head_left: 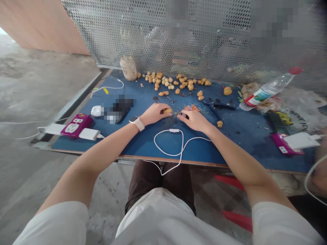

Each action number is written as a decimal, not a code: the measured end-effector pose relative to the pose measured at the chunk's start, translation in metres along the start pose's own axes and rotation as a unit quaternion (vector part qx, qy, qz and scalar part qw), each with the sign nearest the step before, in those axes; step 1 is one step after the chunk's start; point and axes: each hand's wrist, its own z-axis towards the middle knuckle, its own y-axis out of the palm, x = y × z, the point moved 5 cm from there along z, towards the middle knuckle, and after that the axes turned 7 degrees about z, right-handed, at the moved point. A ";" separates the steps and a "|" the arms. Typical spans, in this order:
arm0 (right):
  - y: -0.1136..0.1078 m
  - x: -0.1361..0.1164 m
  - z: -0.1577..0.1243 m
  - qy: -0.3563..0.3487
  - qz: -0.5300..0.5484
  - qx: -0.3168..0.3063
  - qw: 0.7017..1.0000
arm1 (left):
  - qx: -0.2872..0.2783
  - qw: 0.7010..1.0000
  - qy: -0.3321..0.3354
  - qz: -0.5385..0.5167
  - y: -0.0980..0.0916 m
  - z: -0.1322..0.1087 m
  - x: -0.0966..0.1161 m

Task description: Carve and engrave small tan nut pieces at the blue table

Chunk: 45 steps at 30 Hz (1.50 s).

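Observation:
Near the table's middle, my left hand point(156, 113) pinches a small tan gourd-shaped piece point(168, 111) between thumb and fingers. Just to its right, my right hand point(192, 119) is closed round a dark-handled tool with a thin metal tip point(176, 113). The tip points left at the piece; whether it touches cannot be made out. Behind my right hand lies a crumpled orange item point(192, 108), with pale crumbs around it. Several similar gourd-shaped pieces point(167, 81) are spread along the back of the table. A white cable with an inline switch point(174, 130) loops in front of my hands.
The blue table point(143, 143) backs onto a perforated metal panel point(143, 37). At left are a jar point(128, 68), a dark phone point(122, 110) and a purple power strip point(76, 126). A bottle point(268, 90), plastic bag point(298, 105) and another purple strip point(284, 143) are at right.

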 end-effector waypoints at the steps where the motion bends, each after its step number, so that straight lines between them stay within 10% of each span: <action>1: 0.000 0.000 0.000 0.000 0.001 0.000 1.000 | 0.005 1.000 0.002 -0.006 0.000 0.000 0.000; 19: -0.001 0.000 0.000 -0.002 0.023 0.013 1.000 | -0.001 1.000 -0.006 -0.030 0.003 0.000 -0.001; 34: 0.000 0.006 0.004 -0.055 0.136 0.045 0.988 | 0.013 0.933 0.017 -0.359 0.023 0.008 -0.021; 45: -0.002 0.002 0.000 -0.024 0.035 0.004 0.999 | 0.039 0.947 -0.006 -0.319 0.026 0.009 -0.029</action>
